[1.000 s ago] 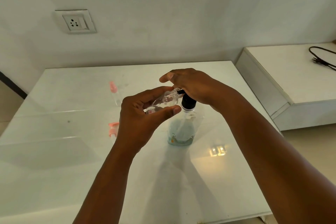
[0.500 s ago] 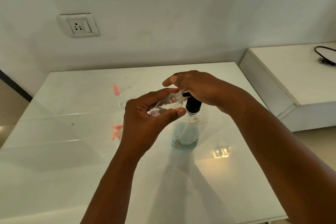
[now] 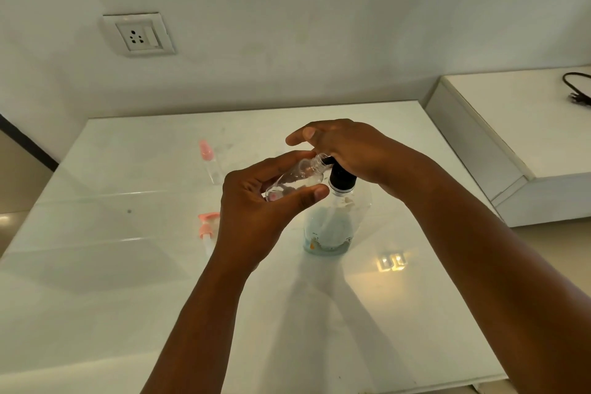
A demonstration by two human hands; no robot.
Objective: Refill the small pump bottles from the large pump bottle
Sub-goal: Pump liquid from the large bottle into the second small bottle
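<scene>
Left hand (image 3: pixel 256 211) gripping tilted small clear plastic bottle (image 3: pixel 295 177), open neck at 2 o'clock against large clear black-collared pump bottle (image 3: pixel 332 221); right hand (image 3: pixel 348 150) pressing its pump head, fingers loosely extended.

— Anything different from a second ago?
— Barely. The right hand (image 3: pixel 348 150) on the black pump head of the large clear plastic pump bottle (image 3: pixel 332 224) now reaches its forefinger a little farther left, past the mouth of the small clear plastic bottle (image 3: pixel 294 181).
— And the left hand (image 3: pixel 256 211)?
— It has edged slightly right with the small bottle. Whether the pump head has sunk, I cannot tell.
</scene>
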